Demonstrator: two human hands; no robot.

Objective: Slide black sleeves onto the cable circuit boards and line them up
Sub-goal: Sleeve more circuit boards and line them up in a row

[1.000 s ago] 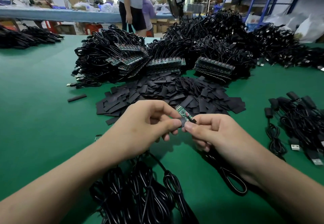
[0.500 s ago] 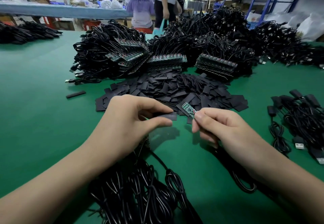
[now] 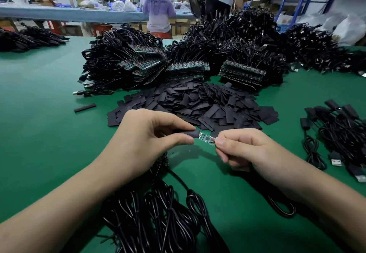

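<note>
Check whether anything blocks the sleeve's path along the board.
Nothing visible. The left hand pinches the sleeve at the free end of the circuit board; only the right hand, gripping its wired end, lies beyond.

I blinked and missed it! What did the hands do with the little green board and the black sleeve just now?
The right hand tipped the circuit board level and brought it to the black sleeve; the sleeve's open end now meets the board's tip. The left hand keeps pinching the sleeve, the right hand the board's wired end. The sleeve pile and cable bundles stayed put.
</note>
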